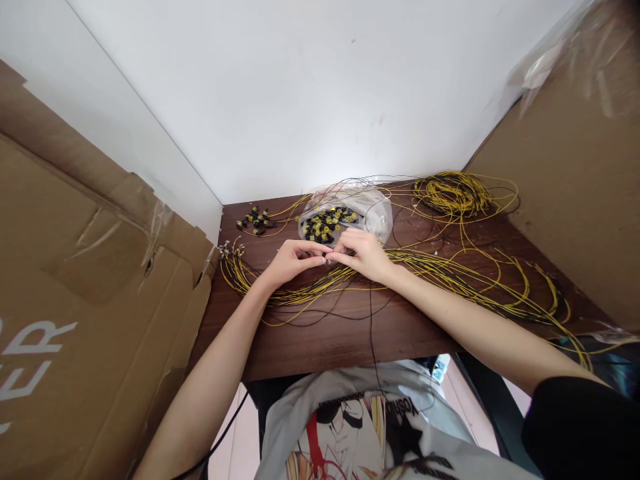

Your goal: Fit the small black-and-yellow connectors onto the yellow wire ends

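My left hand (298, 261) and my right hand (364, 255) meet over the middle of the dark wooden table. Thumb and fingers of each pinch around a small dark piece (327, 259) between them, too small to identify. Just behind my hands lies a clear plastic bag (377, 220) with many black and yellow connectors (323, 223). Beneath my hands and wrists runs a long bundle of yellow and black wires (305, 291). A thin dark wire hangs below my right hand over the table's front edge.
Several black-yellow connectors (256, 220) lie at the table's back left. A coil of yellow and black wire (453, 193) rests at the back right. Cardboard stands on the left (100, 280) and right (565, 180), with a white wall (345, 100) behind.
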`<state>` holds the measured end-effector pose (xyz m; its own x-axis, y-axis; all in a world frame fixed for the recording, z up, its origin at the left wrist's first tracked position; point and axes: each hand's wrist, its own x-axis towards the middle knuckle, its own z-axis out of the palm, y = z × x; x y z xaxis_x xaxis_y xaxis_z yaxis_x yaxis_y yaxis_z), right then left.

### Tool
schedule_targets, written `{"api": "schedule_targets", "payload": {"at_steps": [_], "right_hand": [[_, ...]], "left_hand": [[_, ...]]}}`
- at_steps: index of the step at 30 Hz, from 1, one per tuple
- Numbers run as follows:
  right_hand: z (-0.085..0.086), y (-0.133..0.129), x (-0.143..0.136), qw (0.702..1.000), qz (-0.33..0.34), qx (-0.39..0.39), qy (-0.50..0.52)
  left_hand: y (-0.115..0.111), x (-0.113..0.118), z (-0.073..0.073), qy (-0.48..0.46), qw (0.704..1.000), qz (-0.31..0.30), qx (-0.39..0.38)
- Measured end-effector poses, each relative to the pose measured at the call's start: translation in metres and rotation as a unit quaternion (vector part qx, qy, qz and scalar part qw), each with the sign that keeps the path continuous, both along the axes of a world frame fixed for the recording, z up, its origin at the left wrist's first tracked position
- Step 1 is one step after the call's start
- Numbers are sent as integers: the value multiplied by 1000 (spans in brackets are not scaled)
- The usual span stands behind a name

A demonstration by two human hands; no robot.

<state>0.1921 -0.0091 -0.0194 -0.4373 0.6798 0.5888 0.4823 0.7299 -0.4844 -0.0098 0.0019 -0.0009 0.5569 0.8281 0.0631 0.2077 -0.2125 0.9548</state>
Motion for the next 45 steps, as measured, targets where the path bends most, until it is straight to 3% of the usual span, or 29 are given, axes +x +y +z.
{"api": "schedule_targets", "payload": {"at_steps": [6,10,14,19,26,45], "right_hand": [[3,-2,-1,1000,-11,19,16],[8,-4,0,995,-93,38,14],[6,0,3,982,-173,52,-53],[-5,7,5,963,-217,36,-155],[-8,7,5,952,-229,35,-200],[-8,10,8,969,-219,13,-116]], "left_hand": [[1,0,-1,12,1000,5,-5],[1,-1,-2,23,1000,8,8],[1,-1,-1,35,999,11,21],[1,-1,-1,39,999,15,26],[1,-1,-2,41,999,12,25],[0,-1,0,35,999,11,6]]}}
